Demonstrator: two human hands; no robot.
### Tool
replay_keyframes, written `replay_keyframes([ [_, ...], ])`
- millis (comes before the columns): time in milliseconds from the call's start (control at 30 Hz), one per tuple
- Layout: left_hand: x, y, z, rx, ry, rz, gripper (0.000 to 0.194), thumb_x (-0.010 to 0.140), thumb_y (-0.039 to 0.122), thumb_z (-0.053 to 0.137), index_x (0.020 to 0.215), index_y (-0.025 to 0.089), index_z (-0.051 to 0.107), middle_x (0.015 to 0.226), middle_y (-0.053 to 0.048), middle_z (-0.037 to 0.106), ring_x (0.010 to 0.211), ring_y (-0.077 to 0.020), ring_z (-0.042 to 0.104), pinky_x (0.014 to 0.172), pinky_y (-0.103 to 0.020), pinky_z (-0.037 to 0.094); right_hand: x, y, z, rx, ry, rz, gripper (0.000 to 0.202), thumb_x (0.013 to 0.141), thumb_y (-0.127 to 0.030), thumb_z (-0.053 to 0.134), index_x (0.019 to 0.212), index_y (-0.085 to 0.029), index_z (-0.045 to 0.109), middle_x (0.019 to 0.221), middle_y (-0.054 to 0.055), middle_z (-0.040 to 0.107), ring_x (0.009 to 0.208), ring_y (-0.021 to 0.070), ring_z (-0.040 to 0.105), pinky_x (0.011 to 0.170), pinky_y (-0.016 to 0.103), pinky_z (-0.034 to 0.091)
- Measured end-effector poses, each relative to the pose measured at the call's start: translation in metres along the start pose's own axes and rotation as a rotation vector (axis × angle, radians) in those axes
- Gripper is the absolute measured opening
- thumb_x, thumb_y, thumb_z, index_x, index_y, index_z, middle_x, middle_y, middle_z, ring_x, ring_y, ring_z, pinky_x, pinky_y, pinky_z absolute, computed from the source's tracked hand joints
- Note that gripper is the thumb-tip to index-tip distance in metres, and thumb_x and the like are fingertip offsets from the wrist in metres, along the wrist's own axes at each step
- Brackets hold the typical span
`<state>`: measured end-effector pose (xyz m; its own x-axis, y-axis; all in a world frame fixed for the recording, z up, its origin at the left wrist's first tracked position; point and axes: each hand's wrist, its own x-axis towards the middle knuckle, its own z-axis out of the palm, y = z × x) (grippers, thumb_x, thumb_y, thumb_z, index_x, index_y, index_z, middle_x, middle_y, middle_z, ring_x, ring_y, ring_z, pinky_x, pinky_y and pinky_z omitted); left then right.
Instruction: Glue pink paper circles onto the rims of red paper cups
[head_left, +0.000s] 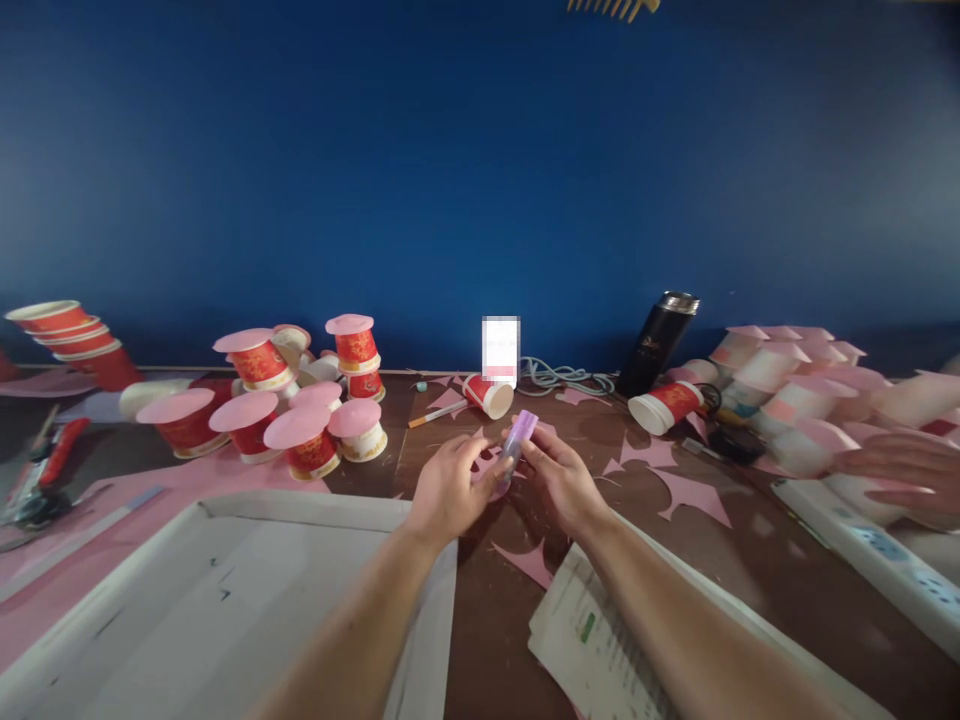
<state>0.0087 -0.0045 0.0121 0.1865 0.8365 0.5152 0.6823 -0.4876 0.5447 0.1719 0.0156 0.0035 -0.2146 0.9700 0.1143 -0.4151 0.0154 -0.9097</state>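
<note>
Between my two hands, above the brown table, is a small tube with a purple cap and a greyish clear body, like a glue stick [518,440]. My left hand [452,492] is closed on its lower body. The fingers of my right hand [564,483] pinch it near the purple end. A red paper cup [489,395] lies on its side just beyond, mouth facing me, with an orange-and-white pen-like stick [437,414] beside it. Pink paper scraps [531,563] lie around and below my hands.
Red cups with pink paper discs [302,430] stand at left, near a white box lid [225,600]. At right are a black flask [656,345], another tipped cup [666,406], a power strip [874,550], many pink-topped cups [814,400] and another person's blurred hand [900,468].
</note>
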Motion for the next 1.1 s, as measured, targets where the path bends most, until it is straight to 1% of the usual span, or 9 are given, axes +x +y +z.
replay_keyframes([
  [100, -0.002, 0.006, -0.001, -0.052, -0.089, -0.065, 0.044, 0.080, 0.053, 0.058, 0.112, 0.022, 0.057, 0.102, -0.006, 0.068, 0.094, -0.0231, 0.064, 0.079, -0.032, 0.048, 0.000, -0.001, 0.002, 0.019, 0.010, -0.035, 0.032, 0.079, -0.035, 0.069, 0.109, -0.025, 0.066, 0.102, 0.003, 0.070, 0.089, 0.0192, 0.065, 0.080, 0.030, 0.050],
  [200, -0.003, 0.007, 0.002, -0.107, -0.149, -0.131, 0.048, 0.078, 0.049, 0.062, 0.118, 0.024, 0.052, 0.109, -0.005, 0.068, 0.097, -0.0238, 0.065, 0.077, -0.032, 0.049, -0.001, -0.001, 0.004, 0.019, 0.040, -0.053, 0.030, 0.078, -0.038, 0.070, 0.104, -0.023, 0.067, 0.101, 0.003, 0.070, 0.087, 0.0186, 0.065, 0.081, 0.031, 0.049],
  [367, -0.005, 0.001, 0.010, -0.110, -0.089, -0.184, 0.048, 0.081, 0.041, 0.062, 0.123, 0.023, 0.047, 0.107, -0.006, 0.069, 0.096, -0.0238, 0.066, 0.077, -0.032, 0.049, -0.003, 0.000, 0.005, -0.051, 0.030, 0.068, 0.033, 0.073, -0.044, 0.072, 0.099, -0.023, 0.067, 0.087, 0.001, 0.070, 0.072, 0.0164, 0.065, 0.069, 0.028, 0.050],
  [500, -0.006, -0.003, 0.013, -0.094, -0.085, -0.178, 0.057, 0.080, 0.046, 0.062, 0.128, 0.023, 0.043, 0.107, -0.006, 0.068, 0.094, -0.0230, 0.066, 0.077, -0.032, 0.048, -0.004, 0.002, 0.003, -0.109, 0.037, 0.118, 0.031, 0.074, -0.045, 0.071, 0.091, -0.020, 0.068, 0.081, 0.001, 0.070, 0.066, 0.0153, 0.063, 0.064, 0.027, 0.049],
  [567, -0.006, -0.003, 0.013, -0.059, -0.089, -0.171, 0.054, 0.079, 0.051, 0.061, 0.122, 0.021, 0.048, 0.102, -0.006, 0.069, 0.088, -0.0216, 0.066, 0.074, -0.030, 0.047, -0.003, 0.002, 0.001, -0.106, 0.068, 0.107, 0.032, 0.074, -0.045, 0.070, 0.094, -0.021, 0.068, 0.080, 0.001, 0.069, 0.063, 0.0149, 0.062, 0.062, 0.027, 0.049],
  [667, -0.004, -0.002, 0.010, 0.054, -0.119, -0.155, 0.040, 0.081, 0.056, 0.055, 0.098, 0.020, 0.059, 0.086, -0.004, 0.068, 0.077, -0.0200, 0.064, 0.066, -0.029, 0.043, -0.003, 0.002, 0.000, -0.092, 0.102, 0.107, 0.034, 0.074, -0.047, 0.070, 0.098, -0.022, 0.067, 0.076, -0.001, 0.068, 0.057, 0.0143, 0.060, 0.057, 0.027, 0.048],
  [767, -0.003, 0.001, 0.007, 0.151, -0.153, -0.132, 0.040, 0.085, 0.058, 0.047, 0.083, 0.019, 0.058, 0.079, -0.004, 0.065, 0.073, -0.0199, 0.061, 0.064, -0.028, 0.039, -0.003, 0.002, -0.001, -0.066, 0.103, 0.110, 0.034, 0.074, -0.048, 0.070, 0.095, -0.021, 0.068, 0.075, 0.000, 0.069, 0.056, 0.0148, 0.060, 0.058, 0.028, 0.048],
  [933, -0.003, 0.006, 0.004, 0.183, -0.218, -0.131, 0.044, 0.089, 0.058, 0.038, 0.082, 0.019, 0.056, 0.077, -0.005, 0.065, 0.072, -0.0206, 0.061, 0.061, -0.028, 0.036, -0.002, 0.005, -0.002, -0.102, 0.107, 0.067, 0.034, 0.074, -0.048, 0.070, 0.092, -0.019, 0.068, 0.077, 0.003, 0.069, 0.063, 0.0159, 0.061, 0.062, 0.028, 0.047],
  [1100, -0.005, 0.009, 0.004, 0.119, -0.227, -0.170, 0.043, 0.088, 0.058, 0.039, 0.086, 0.020, 0.059, 0.077, -0.004, 0.065, 0.070, -0.0196, 0.061, 0.059, -0.028, 0.037, -0.002, 0.005, -0.002, -0.130, 0.109, 0.023, 0.033, 0.075, -0.048, 0.069, 0.093, -0.019, 0.069, 0.081, 0.003, 0.068, 0.071, 0.0160, 0.060, 0.069, 0.027, 0.047],
])
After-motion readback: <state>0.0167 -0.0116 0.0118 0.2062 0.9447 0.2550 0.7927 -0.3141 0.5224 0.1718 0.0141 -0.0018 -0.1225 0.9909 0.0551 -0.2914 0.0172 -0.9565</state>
